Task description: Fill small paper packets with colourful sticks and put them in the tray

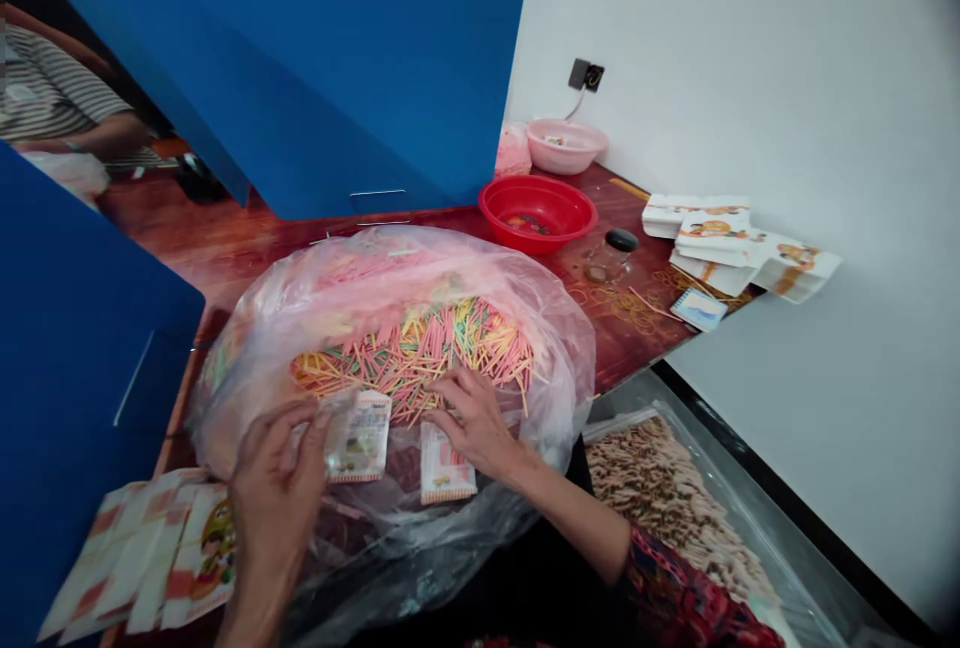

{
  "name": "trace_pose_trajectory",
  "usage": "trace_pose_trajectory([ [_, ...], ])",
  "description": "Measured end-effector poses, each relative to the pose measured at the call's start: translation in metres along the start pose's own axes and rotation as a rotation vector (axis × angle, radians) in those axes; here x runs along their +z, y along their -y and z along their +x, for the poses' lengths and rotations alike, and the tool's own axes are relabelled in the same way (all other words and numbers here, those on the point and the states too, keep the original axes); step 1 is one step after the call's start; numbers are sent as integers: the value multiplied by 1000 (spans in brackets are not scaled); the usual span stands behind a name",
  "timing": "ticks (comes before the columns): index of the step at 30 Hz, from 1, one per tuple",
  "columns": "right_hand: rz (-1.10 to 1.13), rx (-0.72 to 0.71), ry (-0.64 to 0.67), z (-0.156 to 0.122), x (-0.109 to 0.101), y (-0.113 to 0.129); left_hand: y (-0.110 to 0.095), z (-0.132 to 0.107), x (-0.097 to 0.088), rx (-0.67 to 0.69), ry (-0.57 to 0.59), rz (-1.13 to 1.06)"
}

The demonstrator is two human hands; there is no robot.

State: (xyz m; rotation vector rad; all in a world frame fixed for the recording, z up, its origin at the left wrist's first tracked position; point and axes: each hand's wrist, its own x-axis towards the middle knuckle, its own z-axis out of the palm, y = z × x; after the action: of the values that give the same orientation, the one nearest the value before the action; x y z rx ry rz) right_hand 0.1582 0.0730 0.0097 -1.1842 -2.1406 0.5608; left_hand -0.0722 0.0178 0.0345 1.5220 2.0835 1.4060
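Note:
A large clear plastic bag [559, 328] lies spread on the table, with a heap of thin pink, yellow and green sticks [420, 348] inside. At its near edge, my left hand [277, 463] pinches the left edge of a small printed clear packet [358, 438]. My right hand [476, 423] is at the near side of the heap, its thumb and forefinger apart. Below its thumb lies a second small packet [448, 473] with pink pieces showing inside. Whether the right fingertips touch any stick is hard to make out.
Folded printed bags [142, 553] lie at lower left. A red basin [540, 213], a pink basin [566, 146], a dark-lidded jar [611, 256] and printed stacks [716, 233] stand behind. Blue partitions [337, 68] border the table. A bin of brownish pieces [675, 488] sits at right.

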Motion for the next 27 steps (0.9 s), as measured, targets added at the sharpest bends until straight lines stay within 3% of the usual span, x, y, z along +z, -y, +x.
trace_pose_trajectory([
  [4,143,-89,86,12,-23,19,-18,-16,23,-110,372,-241],
  [7,170,-91,163,14,-26,18,-22,-23,42,-192,469,-369],
  [12,222,-50,116,4,-21,6,-26,-26,53,-250,628,-468],
  [20,396,-10,158,3,-24,1,-28,-27,49,-365,734,-525],
  [27,405,55,243,0,-25,-20,-21,-41,55,-301,583,-335],
])
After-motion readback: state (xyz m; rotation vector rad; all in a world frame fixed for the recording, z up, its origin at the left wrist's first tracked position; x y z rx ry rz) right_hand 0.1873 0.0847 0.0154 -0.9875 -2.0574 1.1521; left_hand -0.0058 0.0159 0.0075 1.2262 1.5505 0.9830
